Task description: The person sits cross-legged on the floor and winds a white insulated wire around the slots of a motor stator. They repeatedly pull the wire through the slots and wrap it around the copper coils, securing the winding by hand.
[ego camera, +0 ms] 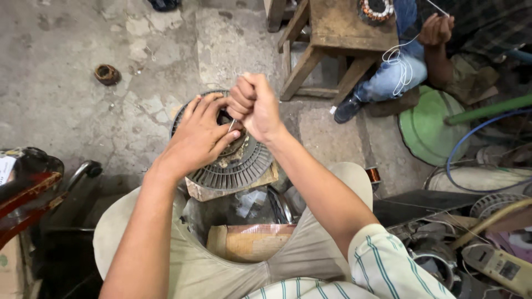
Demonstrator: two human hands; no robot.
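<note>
Right hand (254,105) is closed in a fist, pinching a thin pale wire (231,125) that runs down from the fist into the middle of a round finned motor part (238,166). Left hand (200,135) lies spread over the top left of that part, fingers loosely curled, fingertips pressing at the hub just beside the wire; it grips nothing outright. The finned motor part is grey, disc-shaped with radial fins, and sits on a wooden block (221,191) between the person's knees, above a cardboard box (249,241) and some crumpled clear plastic (252,202). Person sits with beige trousers (188,260) spread apart, striped sleeve (388,266) on the right arm. Floor is cracked grey concrete (83,111); a small brown coil ring (106,73) lies on it well apart at upper left. Wooden stool (338,39) stands beyond the hands, carrying a copper-wound stator (377,10) at its far edge. Another person sits at upper right in jeans; that person's hand (435,29) holds white string (399,66) that loops down. Green round cover (429,130) and blue hose (476,133) at right, red and black frame (27,182) at left, yellowish meter (501,268) at lower right.
</note>
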